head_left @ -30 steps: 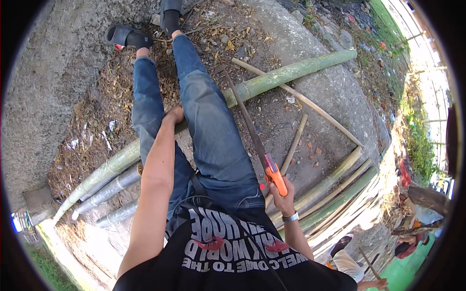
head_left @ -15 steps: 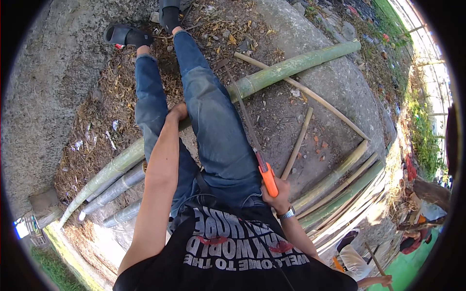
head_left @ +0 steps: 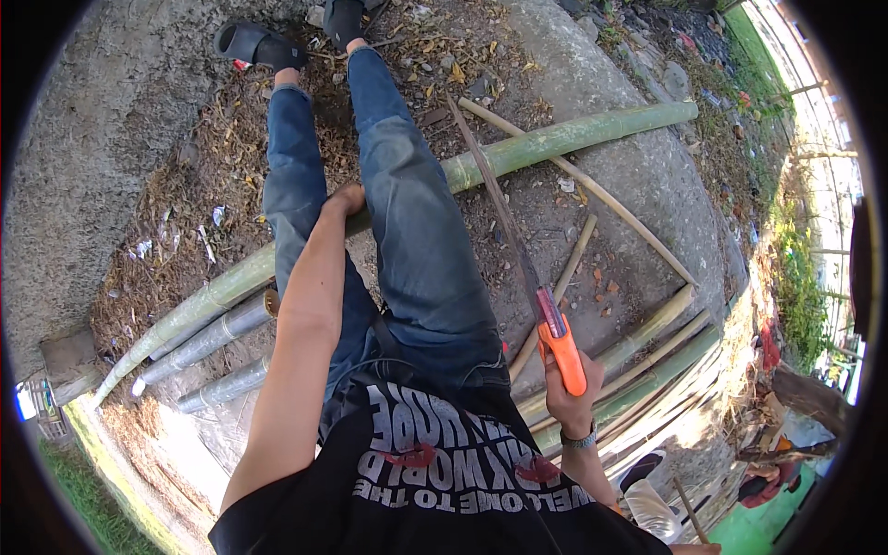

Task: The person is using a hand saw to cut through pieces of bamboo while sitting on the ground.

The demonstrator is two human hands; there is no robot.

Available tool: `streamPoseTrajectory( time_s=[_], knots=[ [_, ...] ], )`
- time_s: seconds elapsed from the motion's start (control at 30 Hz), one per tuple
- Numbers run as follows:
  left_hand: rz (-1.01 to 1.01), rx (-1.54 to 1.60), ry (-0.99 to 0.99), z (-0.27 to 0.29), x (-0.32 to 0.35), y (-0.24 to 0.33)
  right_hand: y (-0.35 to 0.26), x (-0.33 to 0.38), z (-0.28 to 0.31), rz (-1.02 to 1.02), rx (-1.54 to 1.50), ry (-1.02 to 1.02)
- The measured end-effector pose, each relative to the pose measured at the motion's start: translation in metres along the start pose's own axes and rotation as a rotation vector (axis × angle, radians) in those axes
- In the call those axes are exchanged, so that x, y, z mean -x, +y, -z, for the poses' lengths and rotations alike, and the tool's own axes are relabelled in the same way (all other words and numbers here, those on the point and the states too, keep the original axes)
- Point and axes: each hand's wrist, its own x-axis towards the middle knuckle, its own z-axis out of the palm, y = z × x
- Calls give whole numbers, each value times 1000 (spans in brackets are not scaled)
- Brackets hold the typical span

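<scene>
A long green bamboo pole (head_left: 573, 139) runs from lower left to upper right, passing beneath my legs. Between my knees, my left hand (head_left: 346, 198) grips it, its fingers partly hidden. My right hand (head_left: 572, 393) is closed round the orange handle of a hand saw (head_left: 518, 242), at the right of my hip. The saw's long dark blade slants up and to the left, crossing the bamboo just right of my leg, near a joint of the pole. Whether its teeth touch the bamboo I cannot tell.
A thin stick (head_left: 610, 203) lies under the bamboo's right part, with a shorter stick (head_left: 578, 254) nearer me. Several more poles (head_left: 647, 361) are at the right, and grey-green bamboo lengths (head_left: 208, 342) at the left. A co-worker's leg (head_left: 650, 509) shows at lower right.
My right hand has moved right and a little toward me with the saw, and the blade now slants more. My left hand stays on the bamboo. The view has shifted slightly.
</scene>
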Motion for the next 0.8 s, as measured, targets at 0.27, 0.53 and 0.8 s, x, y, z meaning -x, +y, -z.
streamPoseTrajectory(
  time_s=[0.27,0.53,0.8],
  knots=[
    [-99,-116,55,-12,4,-9,94,-22,-73,7,13,4],
    [-167,-305,43,-12,0,-19,103,19,-63,-51,-75,7],
    [-104,-253,-11,-28,-19,-18,64,-97,-129,112,39,46]
  ],
)
